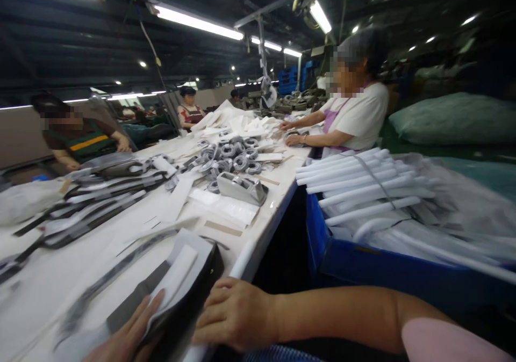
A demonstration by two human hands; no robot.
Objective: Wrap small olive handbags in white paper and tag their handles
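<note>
One left hand [129, 327] and one right hand [239, 315] are seen, with one white tube [242, 259]. On one surface [92, 252], one tape dispenser [239, 187] is counted, and more than ten grey coils [236, 162], too overlapped to be tallied exactly. At least six bundled tubes [355, 182], one blue bin [374, 262], one large sack [453, 119], one fan [267, 91] and three nearby co-workers [363, 109] are also shown.

We have a slender white tube [243, 260] slanting along the edge of the surface [80, 260]; just beside it lies our dark, curved piece [215, 264], topped with a white strip [179, 273] and grey panel [139, 289].
</note>
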